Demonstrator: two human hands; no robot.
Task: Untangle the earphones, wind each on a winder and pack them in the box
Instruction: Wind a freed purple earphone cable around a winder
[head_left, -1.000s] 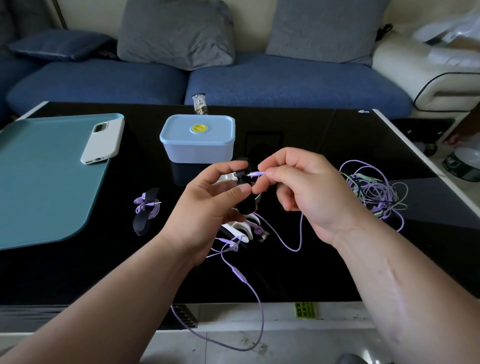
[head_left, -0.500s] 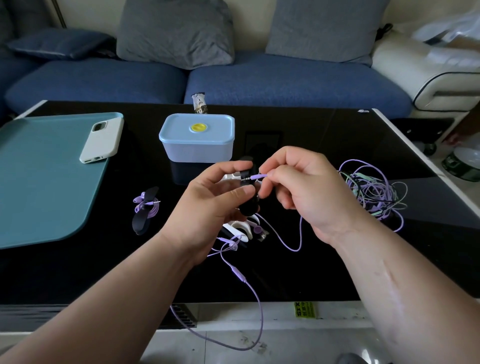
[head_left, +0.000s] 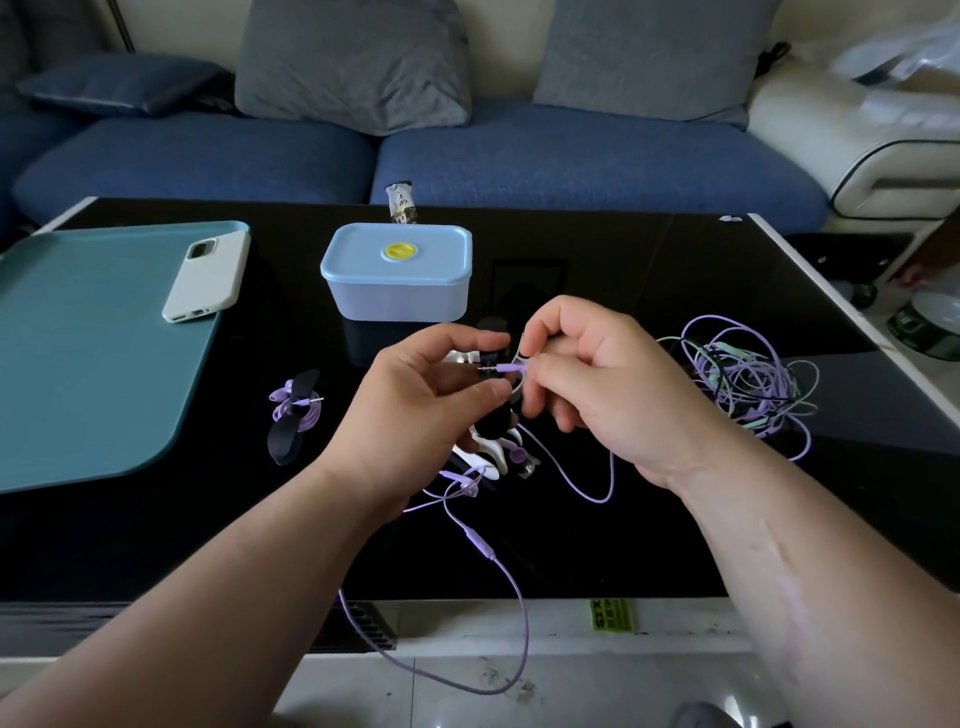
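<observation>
Nearest us, a loop of thin lilac earphone cable (head_left: 511, 613) hangs off the front edge of the glossy black glass coffee table (head_left: 649, 545), down over the pale floor, w/ an inline remote on it just above the edge. The front strip of tabletop btwn our forearms is bare, apart from that cable crossing it.

Mid-table, our hands meet. Our left hand (head_left: 415, 415) has thumb & fingers closed on a small black cable winder (head_left: 496, 423). Our right hand (head_left: 597, 384) pinches the lilac audio plug (head_left: 506, 367) btwn thumb & forefinger, metal tip pointing left at the winder, almost touching it. Just under the hands sit white winder pieces (head_left: 485, 460) w/ lilac earbuds beside them.

Left of the hands, well apart: a black winder already wrapped in lilac cable (head_left: 293, 415), lying flat. Right of the hands: a tangled heap of lilac and mint-green earphone cables (head_left: 748, 384), near the table's right edge, not over it.

Further back, centre: the pale blue plastic box with a yellow disc on its lid (head_left: 397, 275), lid on, so we can't see inside. Open black glass lies right of it. A dark snack wrapper (head_left: 401, 202) stands behind it at the far edge.

Far left, a teal mat (head_left: 78, 364) w/ a white-cased phone (head_left: 207, 275) resting half on it. Beyond, a blue sofa with grey cushions (head_left: 519, 161).
</observation>
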